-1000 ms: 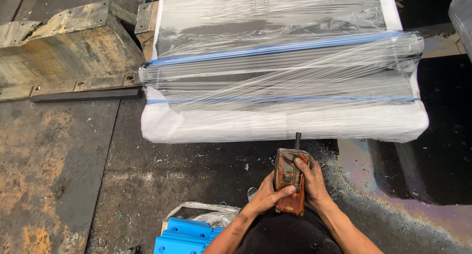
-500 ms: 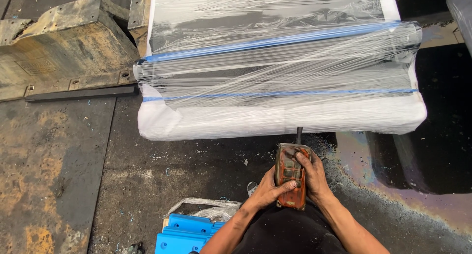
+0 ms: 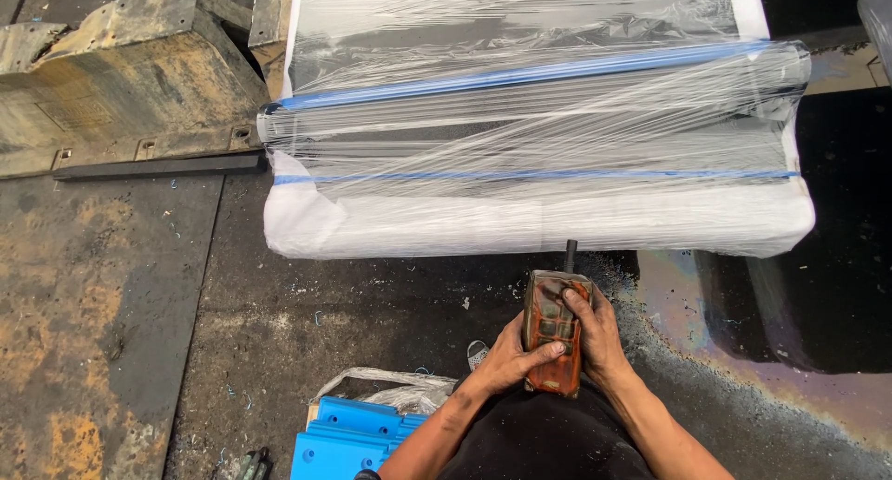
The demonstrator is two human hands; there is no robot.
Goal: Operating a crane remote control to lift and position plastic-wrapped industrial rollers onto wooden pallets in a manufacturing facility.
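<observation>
Both clamped on a worn orange remote control (image 3: 555, 331) near the body, left hand (image 3: 506, 355) under it with thumb on the buttons, right hand (image 3: 595, 336) steadying its side, antenna toward the film-wrapped white bundle (image 3: 539, 155) farther on the floor (image 3: 121, 303).

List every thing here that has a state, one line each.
Remote: held in both hands, antenna pointing away.
Left hand: gripping the remote, thumb on its buttons.
Right hand: gripping the remote.
Bundle: wrapped in clear film, lying flat.
Blue plastic parts: stacked on the floor.
</observation>
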